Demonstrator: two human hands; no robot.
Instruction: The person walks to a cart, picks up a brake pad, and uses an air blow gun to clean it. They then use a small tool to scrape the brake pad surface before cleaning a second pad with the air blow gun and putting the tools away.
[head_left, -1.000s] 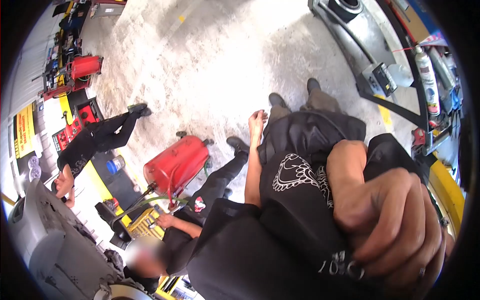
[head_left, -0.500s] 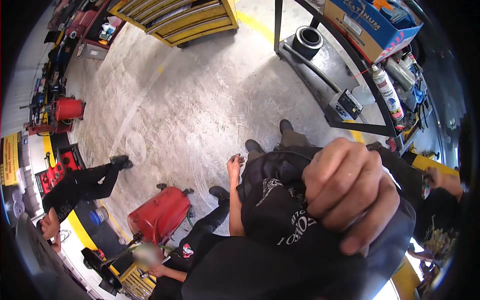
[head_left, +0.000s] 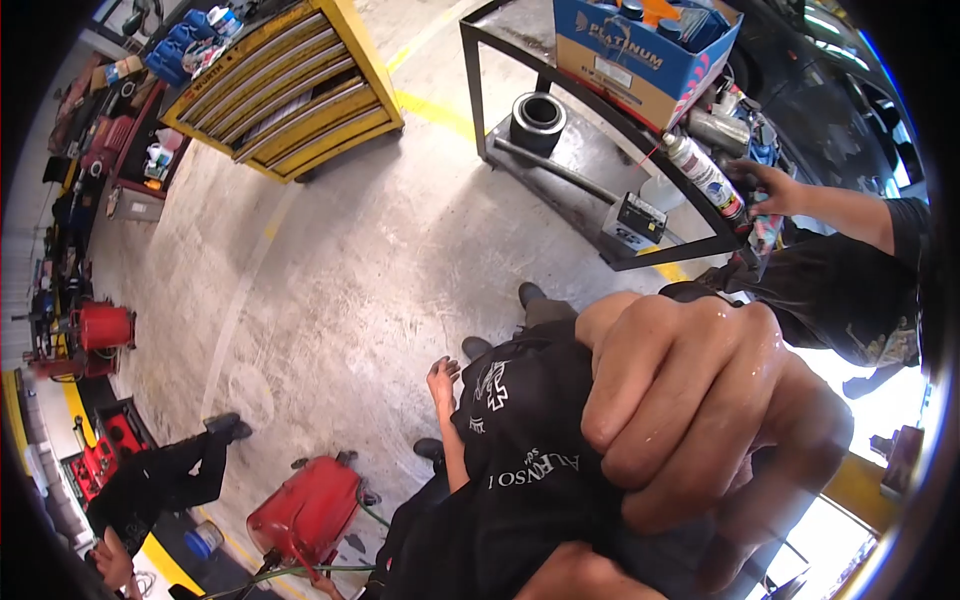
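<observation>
My right hand [head_left: 690, 400] is close to the camera, fingers curled in tightly; anything inside them is hidden. Behind it in this view lies my black shirt [head_left: 510, 450] with white lettering. My left hand [head_left: 443, 380] hangs low by my side over the concrete floor, its fingers loosely apart and holding nothing. Below it to the left is a red wheeled tank [head_left: 305, 510] with a green hose.
A black-framed cart [head_left: 600, 262] carries a blue box [head_left: 640, 50], a spray can [head_left: 705, 180] and a battery [head_left: 635, 222]. Another person's hand [head_left: 770, 187] reaches beside the can. A yellow tool cabinet [head_left: 300, 90] stands at the back; another person's legs [head_left: 170, 485] show at left.
The view has shifted, showing more of the cart and cabinet. My right hand appears larger and still curled. The person at right has brought a hand up to the cart.
</observation>
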